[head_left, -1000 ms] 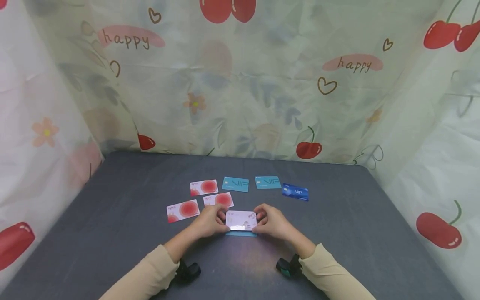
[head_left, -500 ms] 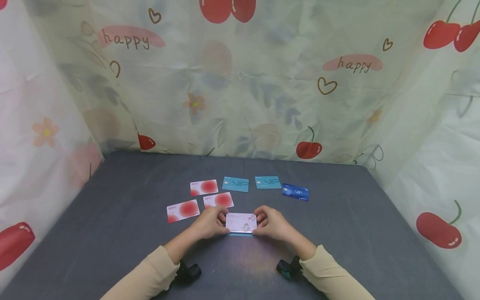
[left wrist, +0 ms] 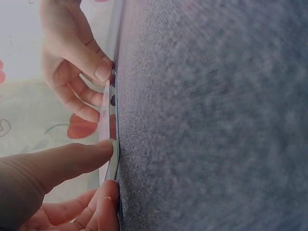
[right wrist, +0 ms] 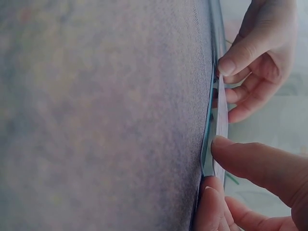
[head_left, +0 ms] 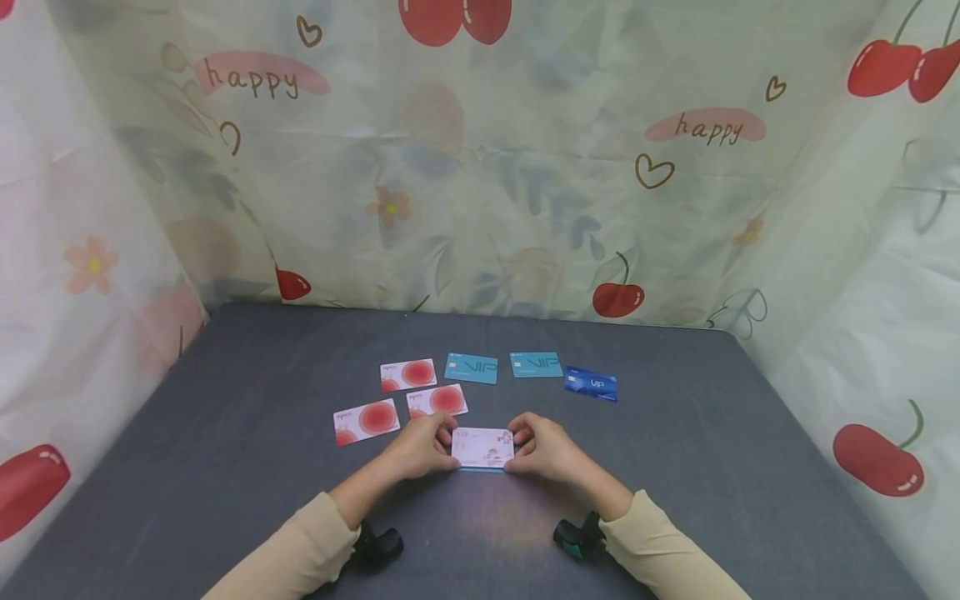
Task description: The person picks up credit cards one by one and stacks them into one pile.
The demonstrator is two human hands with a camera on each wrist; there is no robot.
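Observation:
Both hands hold a pale pink VIP card (head_left: 482,447) by its short ends, just above the table. My left hand (head_left: 417,444) pinches the left end with thumb and fingers. At the opposite end my right hand (head_left: 546,447) grips it the same way. Beneath the pink card lies a blue card (head_left: 482,470), and only its near edge shows in the head view. Seen edge-on in the right wrist view, a narrow gap parts the pink card (right wrist: 222,113) from the blue card (right wrist: 207,139). The far fingers are partly hidden behind the cards.
Three white-and-red cards (head_left: 366,422) lie to the left on the dark grey table (head_left: 247,433). Behind are two light-blue VIP cards (head_left: 471,368), and a dark-blue VIP card (head_left: 591,384) lies farther right. A printed curtain (head_left: 495,225) surrounds the table's back and sides.
Both hands have brought the pink card slightly toward the person, so less of the blue card beneath shows. The other cards have stayed in place.

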